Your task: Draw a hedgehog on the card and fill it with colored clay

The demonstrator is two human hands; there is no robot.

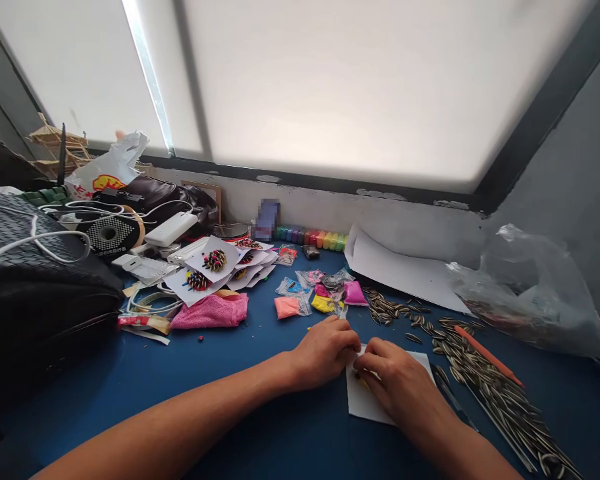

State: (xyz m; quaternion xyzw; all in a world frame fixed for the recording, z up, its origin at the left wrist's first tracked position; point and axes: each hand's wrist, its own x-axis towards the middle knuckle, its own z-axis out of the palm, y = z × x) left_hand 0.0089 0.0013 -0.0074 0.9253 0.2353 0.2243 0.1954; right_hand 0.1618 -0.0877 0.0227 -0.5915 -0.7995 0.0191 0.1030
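A small white card [370,405] lies on the blue table under my hands, with a bit of yellow and something dark showing beside my right fingers. My left hand [327,353] is closed at the card's upper left edge, fingers curled and pinched. Over the middle of the card, my right hand [397,373] is closed too, its fingertips drawn together close to the left ones. What either pinch holds is hidden by the fingers. Just beyond lie small bags of coloured clay: yellow [326,304], magenta [355,294] and orange [287,307]. Striped sunflower seeds [495,383] spread at the right.
An orange stick [489,357] rests on the seeds. Finished-looking seed decorations on white cards [193,293] are stacked at left behind a pink cloth [213,311]. A black bag [45,300] crowds the left side; a clear plastic bag [540,300] sits far right.
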